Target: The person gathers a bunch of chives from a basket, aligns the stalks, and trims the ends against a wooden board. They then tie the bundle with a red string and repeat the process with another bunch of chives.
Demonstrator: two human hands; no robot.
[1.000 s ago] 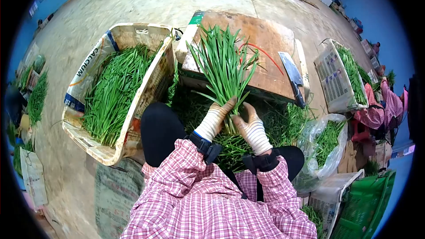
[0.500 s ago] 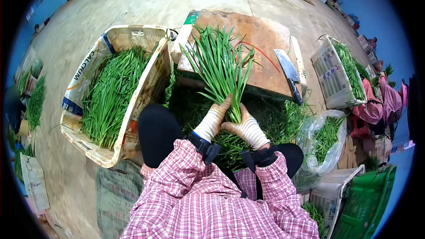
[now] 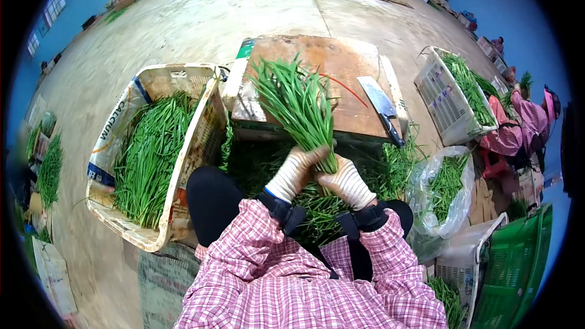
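A bundle of long green leafy stalks (image 3: 298, 100) is held between both my gloved hands, its leaves fanning up over the wooden board (image 3: 350, 64). My left hand (image 3: 298, 170) wraps round the bundle from the left. My right hand (image 3: 346, 181) closes round its lower end from the right, just below the left one. A knife with a wide blade (image 3: 376, 95) and black handle lies on the board's right side. Loose greens (image 3: 314, 210) lie below my hands, between my knees.
A white crate (image 3: 164, 231) of greens stands at the left. On the right are another filled crate (image 3: 448, 106), a clear plastic bag (image 3: 420, 192) of greens and a green crate (image 3: 515, 268). A person in pink (image 3: 530, 116) sits at the far right.
The view has tilted up, showing more of the far room. The bundle leans further left, and my fingers are closed more tightly round its lower part.
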